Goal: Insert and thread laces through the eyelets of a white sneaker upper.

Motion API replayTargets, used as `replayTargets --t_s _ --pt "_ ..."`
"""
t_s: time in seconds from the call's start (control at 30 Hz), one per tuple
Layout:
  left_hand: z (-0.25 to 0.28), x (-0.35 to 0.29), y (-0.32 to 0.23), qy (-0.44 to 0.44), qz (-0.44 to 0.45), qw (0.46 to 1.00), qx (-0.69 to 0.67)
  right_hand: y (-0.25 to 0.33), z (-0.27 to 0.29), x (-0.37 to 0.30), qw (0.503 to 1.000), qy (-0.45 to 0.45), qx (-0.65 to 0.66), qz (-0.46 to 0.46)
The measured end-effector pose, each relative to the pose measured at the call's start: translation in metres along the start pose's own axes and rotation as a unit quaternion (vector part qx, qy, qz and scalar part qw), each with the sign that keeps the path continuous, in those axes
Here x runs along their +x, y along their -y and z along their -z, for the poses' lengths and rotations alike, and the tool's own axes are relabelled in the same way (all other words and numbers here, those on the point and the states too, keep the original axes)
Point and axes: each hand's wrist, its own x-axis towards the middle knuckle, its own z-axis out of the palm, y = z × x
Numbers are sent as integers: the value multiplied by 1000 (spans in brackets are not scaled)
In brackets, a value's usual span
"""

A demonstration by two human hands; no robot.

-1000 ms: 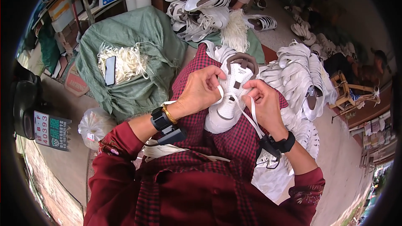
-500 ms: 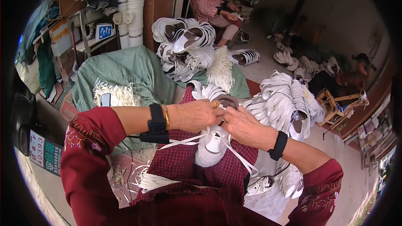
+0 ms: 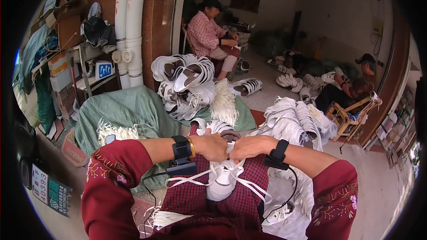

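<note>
A white sneaker (image 3: 221, 187) rests on my lap over a red-and-black checked cloth (image 3: 184, 198), toe toward me. My left hand (image 3: 211, 146) and my right hand (image 3: 252, 146) meet at the top of its lacing, near the brown lining. Both hands are closed, with fingers bent and pressed in at the sneaker's opening. Whether the fingertips pinch the lace or the shoe's edge is hidden. Loose ends of a white shoelace (image 3: 189, 180) trail out to both sides. Beyond my hands lie more white shoe uppers (image 3: 215, 126), partly covered.
Piles of white shoes stand ahead (image 3: 191, 84) and at the right (image 3: 289, 120). Bundles of white laces lie on a green sack (image 3: 129, 102) and by my left thigh (image 3: 169, 218). A person (image 3: 209, 35) sits farther back; a bamboo chair (image 3: 349, 118) stands at the right.
The view has tilted up, so the scene sits lower. My hands stay at the sneaker's opening; the right wrist has turned and the fingers are drawn in closer together.
</note>
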Motion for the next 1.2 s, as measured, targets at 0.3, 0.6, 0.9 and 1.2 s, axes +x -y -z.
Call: replayTargets --t_s 0.3,0.6,0.9,1.2 --pt "-12 -8 -12 -95 43 995 11 39 -27 -5 977 -137 -109 -126" --pt "-35 -10 -11 -184 41 979 -83 19 -30 -8 958 -173 180 -139" --pt "-33 -47 -45 -324 -181 859 -351 2 -61 -21 784 -340 519 -3" --pt "-61 -34 -30 -280 33 676 -681 4 -64 -16 815 -398 412 90"
